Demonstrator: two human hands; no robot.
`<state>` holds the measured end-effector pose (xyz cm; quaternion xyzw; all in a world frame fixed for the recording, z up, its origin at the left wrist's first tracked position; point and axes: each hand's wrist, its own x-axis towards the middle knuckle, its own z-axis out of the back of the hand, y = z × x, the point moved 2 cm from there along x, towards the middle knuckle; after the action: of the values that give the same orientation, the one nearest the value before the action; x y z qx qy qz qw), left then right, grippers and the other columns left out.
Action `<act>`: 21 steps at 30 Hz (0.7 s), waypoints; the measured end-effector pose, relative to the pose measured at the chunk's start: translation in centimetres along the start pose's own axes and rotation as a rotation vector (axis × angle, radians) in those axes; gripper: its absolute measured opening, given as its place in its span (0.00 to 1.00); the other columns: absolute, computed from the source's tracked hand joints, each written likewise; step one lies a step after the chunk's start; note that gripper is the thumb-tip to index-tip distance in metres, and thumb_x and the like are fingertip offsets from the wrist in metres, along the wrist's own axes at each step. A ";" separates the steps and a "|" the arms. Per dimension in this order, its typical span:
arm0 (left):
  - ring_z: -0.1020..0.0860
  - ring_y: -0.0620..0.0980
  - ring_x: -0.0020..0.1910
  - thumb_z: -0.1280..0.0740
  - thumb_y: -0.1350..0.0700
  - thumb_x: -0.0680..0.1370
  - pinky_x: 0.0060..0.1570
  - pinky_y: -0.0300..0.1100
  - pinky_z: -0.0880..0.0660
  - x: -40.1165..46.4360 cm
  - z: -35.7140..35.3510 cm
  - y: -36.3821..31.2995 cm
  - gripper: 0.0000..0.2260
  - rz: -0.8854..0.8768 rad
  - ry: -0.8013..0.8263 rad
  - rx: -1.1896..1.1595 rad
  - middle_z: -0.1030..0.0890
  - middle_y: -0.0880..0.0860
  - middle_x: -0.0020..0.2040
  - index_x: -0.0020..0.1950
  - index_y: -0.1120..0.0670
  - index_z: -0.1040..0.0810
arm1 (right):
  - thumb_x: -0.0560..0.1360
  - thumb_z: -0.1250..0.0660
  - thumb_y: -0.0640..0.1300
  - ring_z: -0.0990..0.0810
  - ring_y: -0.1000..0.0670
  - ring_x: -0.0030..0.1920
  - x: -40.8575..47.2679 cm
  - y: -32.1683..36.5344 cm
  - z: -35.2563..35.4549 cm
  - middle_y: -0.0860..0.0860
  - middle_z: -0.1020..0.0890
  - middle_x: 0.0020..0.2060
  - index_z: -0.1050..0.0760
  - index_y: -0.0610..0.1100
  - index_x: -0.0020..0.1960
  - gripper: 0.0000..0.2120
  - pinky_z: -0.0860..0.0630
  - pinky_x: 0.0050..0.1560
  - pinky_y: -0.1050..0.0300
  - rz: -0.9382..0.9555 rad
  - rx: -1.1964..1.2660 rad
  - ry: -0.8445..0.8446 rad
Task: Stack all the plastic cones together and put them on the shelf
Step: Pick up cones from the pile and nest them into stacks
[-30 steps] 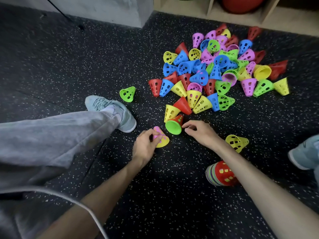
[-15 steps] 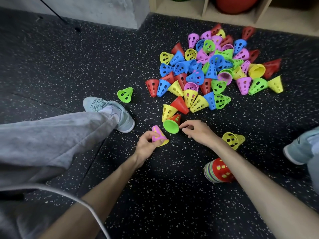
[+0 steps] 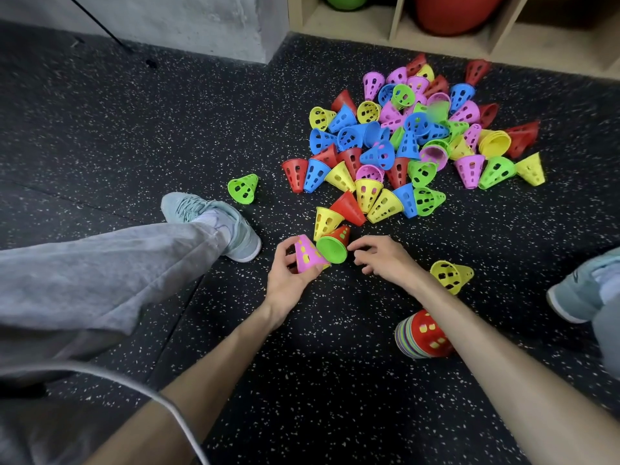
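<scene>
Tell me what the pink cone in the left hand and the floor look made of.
Pink cone: thin moulded plastic, smooth with a slight sheen and cut-out holes showing yellow inside. Floor: probably rubber matting, matte black with pale flecks and a visible seam.

Floor (image 3: 100, 129) black rubber, flecked white and cream. Cone pile (image 3: 402, 139) mixed red, blue, yellow, green, pink, all perforated. Lone green cone (image 3: 243, 188) off to the pile's left. Pink cone (image 3: 307, 255) in the left hand (image 3: 288, 283), yellow showing through its holes. Red cone (image 3: 335, 245) with green inside, green through its holes. Yellow cone (image 3: 451, 276) beside the right forearm. Cone stack (image 3: 422, 335) red on top, yellow through its holes, multicoloured rims. Trousers (image 3: 100, 280) grey. Shoes (image 3: 214, 219) pale mint. Shelf (image 3: 396, 31) light wood, holding a red ball (image 3: 453, 11) and a green ball (image 3: 345, 0). Wall (image 3: 184, 25) grey concrete.
</scene>
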<state>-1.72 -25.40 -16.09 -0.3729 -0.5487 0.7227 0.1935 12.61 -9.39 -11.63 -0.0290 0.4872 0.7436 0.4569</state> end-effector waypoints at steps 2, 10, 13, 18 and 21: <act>0.20 0.45 0.54 0.21 0.58 0.74 0.49 0.35 0.24 0.2 0.0 0.3 0.35 0.011 -0.004 0.023 0.20 0.49 0.60 0.75 0.44 0.34 | 0.80 0.36 0.43 0.16 0.50 0.43 0.1 0.0 -0.2 0.51 0.14 0.45 0.20 0.54 0.61 0.13 0.23 0.45 0.56 -0.016 0.033 -0.004; 0.23 0.37 0.52 0.20 0.57 0.73 0.46 0.26 0.27 0.6 0.7 1.6 0.36 0.052 -0.037 0.115 0.21 0.46 0.62 0.77 0.50 0.33 | 0.78 0.35 0.42 0.15 0.51 0.46 1.0 1.0 -1.3 0.47 0.16 0.52 0.26 0.56 0.69 0.21 0.18 0.53 0.48 -0.004 0.116 -0.042; 0.22 0.35 0.51 0.21 0.58 0.73 0.45 0.24 0.28 0.7 1.2 1.9 0.33 0.042 -0.046 0.119 0.21 0.43 0.58 0.74 0.49 0.31 | 0.80 0.34 0.43 0.22 0.51 0.59 1.4 1.0 -1.9 0.52 0.22 0.62 0.23 0.54 0.67 0.18 0.24 0.58 0.51 0.061 -0.006 -0.086; 0.23 0.33 0.53 0.21 0.58 0.73 0.49 0.25 0.27 0.8 1.5 2.3 0.30 0.026 -0.033 0.139 0.21 0.41 0.56 0.72 0.49 0.29 | 0.80 0.34 0.41 0.28 0.47 0.71 2.2 0.6 -3.5 0.52 0.33 0.77 0.22 0.49 0.69 0.18 0.30 0.72 0.46 0.097 -0.193 -0.040; 0.21 0.36 0.56 0.20 0.56 0.73 0.50 0.26 0.26 1.0 1.7 2.6 0.32 0.027 -0.023 0.134 0.20 0.45 0.59 0.74 0.49 0.29 | 0.81 0.35 0.40 0.31 0.49 0.74 2.1 0.4 -4.0 0.55 0.39 0.80 0.30 0.46 0.76 0.23 0.33 0.74 0.49 0.102 -0.252 0.006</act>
<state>-3.31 -26.65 -18.63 -0.3583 -0.4961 0.7647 0.2020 9.52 -11.05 -14.45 -0.0635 0.3922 0.8211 0.4099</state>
